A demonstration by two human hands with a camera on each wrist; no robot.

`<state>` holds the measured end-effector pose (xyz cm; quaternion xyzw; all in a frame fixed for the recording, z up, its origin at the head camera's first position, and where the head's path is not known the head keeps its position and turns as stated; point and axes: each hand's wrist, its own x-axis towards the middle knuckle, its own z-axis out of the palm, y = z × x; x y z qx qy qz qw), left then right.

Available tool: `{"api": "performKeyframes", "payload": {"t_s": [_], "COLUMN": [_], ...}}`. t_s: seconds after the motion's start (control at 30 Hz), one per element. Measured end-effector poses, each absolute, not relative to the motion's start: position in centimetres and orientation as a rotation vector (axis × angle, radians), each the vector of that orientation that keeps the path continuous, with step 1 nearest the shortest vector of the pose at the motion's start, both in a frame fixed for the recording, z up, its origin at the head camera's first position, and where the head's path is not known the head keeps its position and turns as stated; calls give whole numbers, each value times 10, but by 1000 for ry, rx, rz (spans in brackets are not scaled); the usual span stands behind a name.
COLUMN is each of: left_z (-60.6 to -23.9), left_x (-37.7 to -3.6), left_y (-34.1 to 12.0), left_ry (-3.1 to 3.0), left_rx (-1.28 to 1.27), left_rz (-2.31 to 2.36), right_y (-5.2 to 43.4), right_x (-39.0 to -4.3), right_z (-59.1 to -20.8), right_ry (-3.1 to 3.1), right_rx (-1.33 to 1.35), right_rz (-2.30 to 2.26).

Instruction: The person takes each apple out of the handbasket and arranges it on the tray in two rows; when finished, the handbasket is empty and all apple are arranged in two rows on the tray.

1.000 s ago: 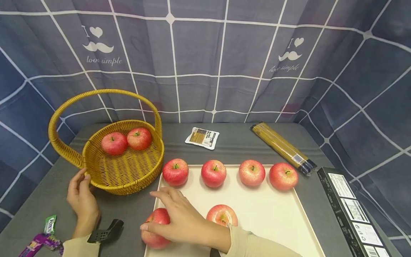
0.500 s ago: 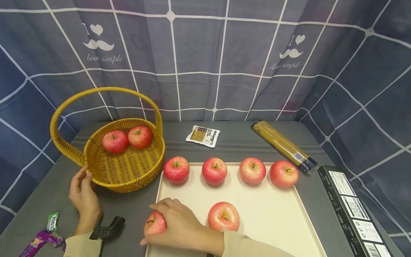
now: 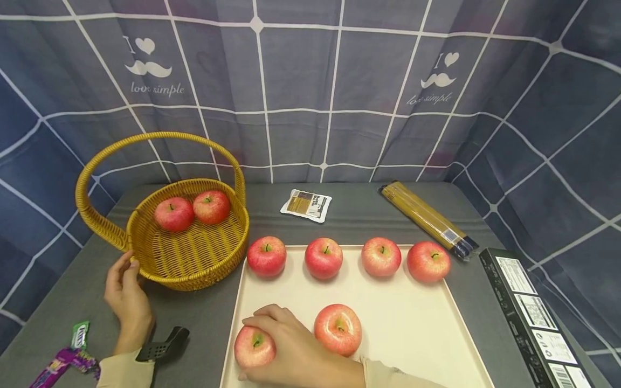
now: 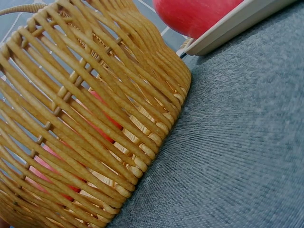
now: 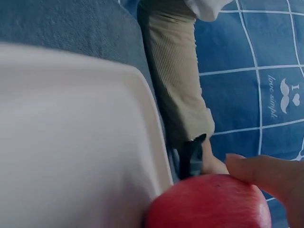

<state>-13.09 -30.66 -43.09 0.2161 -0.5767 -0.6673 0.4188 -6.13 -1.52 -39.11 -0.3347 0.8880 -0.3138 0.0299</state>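
My right hand grips a red apple at the near left corner of the cream tray; in the right wrist view a fingertip lies on that apple. Another apple sits just right of it. A row of several apples lines the tray's far edge. My left hand rests with straight fingers against the near side of the yellow wicker basket, which holds two apples. The left wrist view shows the basket wall close up.
A grey cloth covers the table. A small packet and a long pasta pack lie at the back. A black box lies at the right edge. Candy wrappers lie at the near left.
My right hand has carried the apple from the tray's left rim rightward onto the tray. The left hand has stayed by the basket.
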Motion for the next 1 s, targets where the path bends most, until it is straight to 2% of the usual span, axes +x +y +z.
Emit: {"api": "performKeyframes", "payload": {"t_s": [0.2,0.6,0.83,1.0], "left_z": [-431,-433,-434,-433], "left_x": [-131,-131,-131,-132], "left_y": [-307,-307,-306,-307], "left_ry": [-1450,-1434,-1422,-1417], "left_rx": [553,530,516,512], "left_rz": [-1672,-1696,-1687,-1672], "right_y": [-16,-12,-10,-25], "right_x": [-58,-58,-69,-107], "right_z": [-399,-396,-353,-306], "right_ry": [2729,2727,2743,2766], "right_rx": [-1047,-1083,-1046,-1041], "right_rz": [-1077,-937,-1043,-1089]}}
